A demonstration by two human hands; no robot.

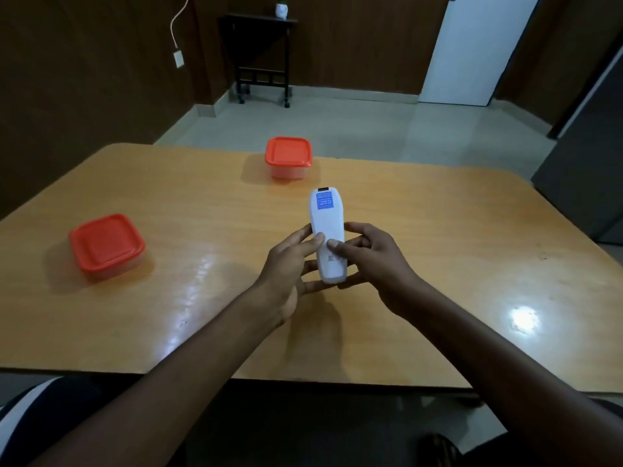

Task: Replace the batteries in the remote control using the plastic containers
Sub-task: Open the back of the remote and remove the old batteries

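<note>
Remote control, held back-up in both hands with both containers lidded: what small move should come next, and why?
Probably slide the battery cover off. The white plastic remote control faces back-up, the left hand and right hand have thumbs on its rear, and no batteries show yet.

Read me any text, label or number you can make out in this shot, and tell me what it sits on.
Blue sticker on the back of the remote control: white print, too small and blurred to read.
Small code patch lower on the remote, between the thumbs of the left hand and right hand: unreadable.
Near container and far container: no text visible on the orange lids.
</note>
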